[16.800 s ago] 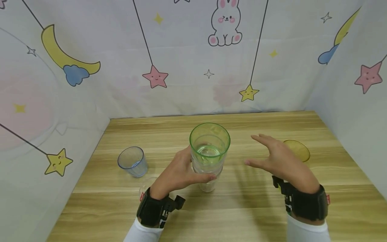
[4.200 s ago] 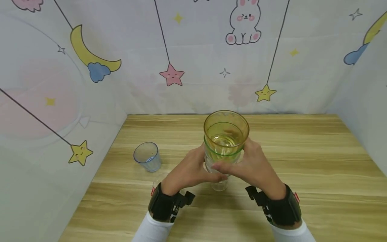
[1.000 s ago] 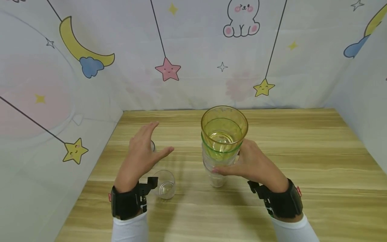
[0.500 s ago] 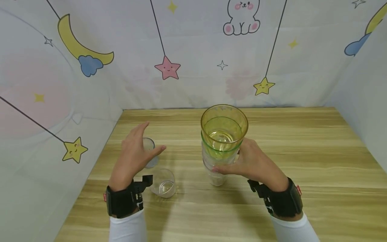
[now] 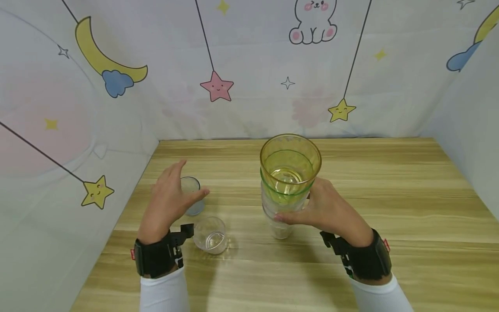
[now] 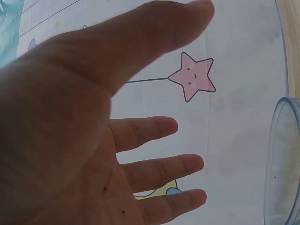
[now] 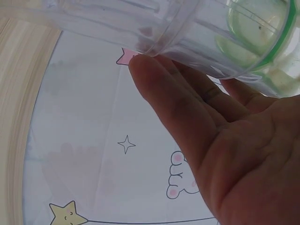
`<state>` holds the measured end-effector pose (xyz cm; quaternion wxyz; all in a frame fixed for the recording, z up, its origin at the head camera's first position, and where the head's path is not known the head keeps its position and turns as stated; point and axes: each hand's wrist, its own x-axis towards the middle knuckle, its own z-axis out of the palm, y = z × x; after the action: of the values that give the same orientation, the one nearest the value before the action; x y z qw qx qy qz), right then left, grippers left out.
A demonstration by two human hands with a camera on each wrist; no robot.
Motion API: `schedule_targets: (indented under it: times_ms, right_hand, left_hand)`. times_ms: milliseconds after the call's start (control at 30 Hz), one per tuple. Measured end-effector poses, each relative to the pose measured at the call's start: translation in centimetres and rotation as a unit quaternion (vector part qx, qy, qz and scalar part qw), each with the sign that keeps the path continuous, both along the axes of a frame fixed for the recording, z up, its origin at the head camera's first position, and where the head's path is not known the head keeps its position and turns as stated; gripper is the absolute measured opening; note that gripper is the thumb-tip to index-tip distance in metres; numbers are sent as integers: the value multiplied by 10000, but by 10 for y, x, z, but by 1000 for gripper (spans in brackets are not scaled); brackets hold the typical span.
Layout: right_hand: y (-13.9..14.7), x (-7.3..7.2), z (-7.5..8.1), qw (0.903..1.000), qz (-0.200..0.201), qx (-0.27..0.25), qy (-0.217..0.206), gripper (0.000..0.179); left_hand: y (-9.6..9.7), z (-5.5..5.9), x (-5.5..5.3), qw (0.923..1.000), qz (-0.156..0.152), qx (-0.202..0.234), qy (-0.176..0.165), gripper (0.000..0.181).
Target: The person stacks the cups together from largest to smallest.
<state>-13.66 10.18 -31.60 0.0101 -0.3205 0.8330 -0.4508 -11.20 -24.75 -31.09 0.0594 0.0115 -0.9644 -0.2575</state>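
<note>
My right hand (image 5: pixel 331 212) grips a tall upright stack of cups (image 5: pixel 290 182), thumb across the front and fingers round the far side. A yellow-rimmed cup tops it, a green-rimmed one sits just beneath, and clear ones are below. In the right wrist view, the fingers lie along the clear cups (image 7: pixel 187 33). My left hand (image 5: pixel 165 201), thumb and fingers spread, hovers by a blue-rimmed cup (image 5: pixel 190 185), which it partly hides in the head view. The left wrist view shows that cup's rim (image 6: pixel 281 159) apart from the fingertips. A clear cup (image 5: pixel 210 236) stands nearer, beside the left wrist.
The wooden table (image 5: pixel 390 195) is bounded by a printed cloth wall (image 5: pixel 249 112) at the back and by cloth on both sides. A black strapped camera band (image 5: pixel 156 258) sits on each wrist.
Earlier the yellow cup went from the table's right side onto the stack. My left hand has since let go of the stack and moved left to the blue-rimmed cup; the right hand keeps its grip.
</note>
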Motion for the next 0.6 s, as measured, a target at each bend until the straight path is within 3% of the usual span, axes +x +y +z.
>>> schedule_targets:
  times_ms: [367,600]
  right_hand:
    - [0,1,0,10000,-22,34,-12,76]
    - [0,0,1,10000,18,14,-46,78]
  left_hand:
    - [-5,-2,0,9997,30,43,-227,98]
    - [-8,-7,-1,9981,155,87,-593,100]
